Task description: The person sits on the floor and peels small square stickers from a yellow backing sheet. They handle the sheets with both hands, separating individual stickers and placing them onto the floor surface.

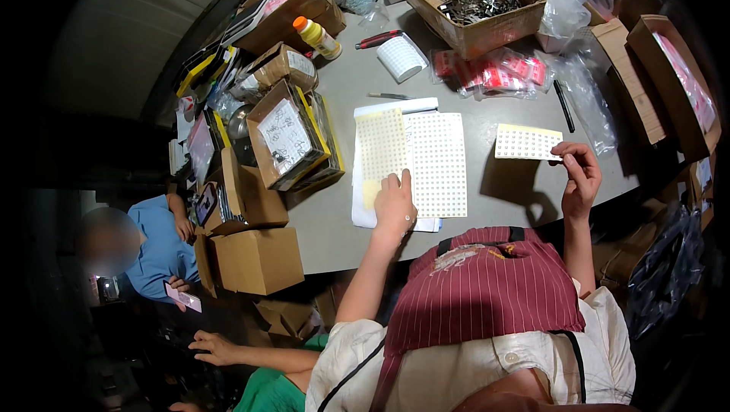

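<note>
From the head view, I have the right hand (580,184) raised over the right side of the surface (327,229), thumb and fingers pinching a small printed sheet (526,141) by its right end. The left hand (394,205) rests with fingers extended on the yellowish sheet (382,142), right beside the white sheet (439,161); I see nothing gripped there. I judge the step in hand to be sheet handling, one piece steadied and one held clear. To me, the next move calls for a light pinch so the small sheet doesn't bend, and steady pressure so the flat ones don't slide. A black pen (564,106) lies beyond the raised hand
</note>
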The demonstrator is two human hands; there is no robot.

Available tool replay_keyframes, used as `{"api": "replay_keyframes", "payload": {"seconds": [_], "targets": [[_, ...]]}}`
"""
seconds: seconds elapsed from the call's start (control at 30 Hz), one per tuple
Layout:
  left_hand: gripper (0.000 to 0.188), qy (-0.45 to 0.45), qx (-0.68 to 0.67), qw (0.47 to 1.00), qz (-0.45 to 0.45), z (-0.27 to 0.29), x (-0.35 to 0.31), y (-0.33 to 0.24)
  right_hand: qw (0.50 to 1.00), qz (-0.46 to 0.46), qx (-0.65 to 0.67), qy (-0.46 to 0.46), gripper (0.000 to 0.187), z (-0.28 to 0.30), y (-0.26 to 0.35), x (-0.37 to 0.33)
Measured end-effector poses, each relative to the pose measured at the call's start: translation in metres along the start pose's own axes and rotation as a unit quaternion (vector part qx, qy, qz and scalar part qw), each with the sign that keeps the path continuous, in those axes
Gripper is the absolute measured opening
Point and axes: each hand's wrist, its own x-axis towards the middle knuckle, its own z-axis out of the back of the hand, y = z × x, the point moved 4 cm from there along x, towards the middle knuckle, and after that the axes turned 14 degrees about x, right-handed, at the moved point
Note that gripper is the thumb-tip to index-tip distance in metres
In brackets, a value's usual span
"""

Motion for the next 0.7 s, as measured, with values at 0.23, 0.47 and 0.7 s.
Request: {"api": "replay_keyframes", "payload": {"seconds": [0.23, 0.47, 0.7], "targets": [[0.070, 0.021, -0.007, 1.000, 0.007, 0.000, 0.005, 0.001, 1.000, -0.001, 0.005, -0.007, 0.016, 0.000, 0.000, 0.002], [0.062, 0.035, -0.010, 0.999, 0.010, 0.003, 0.012, 0.004, 1.000, -0.007, -0.006, 0.007, 0.016, 0.001, -0.004, 0.003], [0.054, 0.144, -0.104, 0.981, 0.076, 0.007, 0.005, 0.019, 1.000, -0.002, 0.001, -0.022, 0.015, 0.009, -0.002, 0.002]]}}
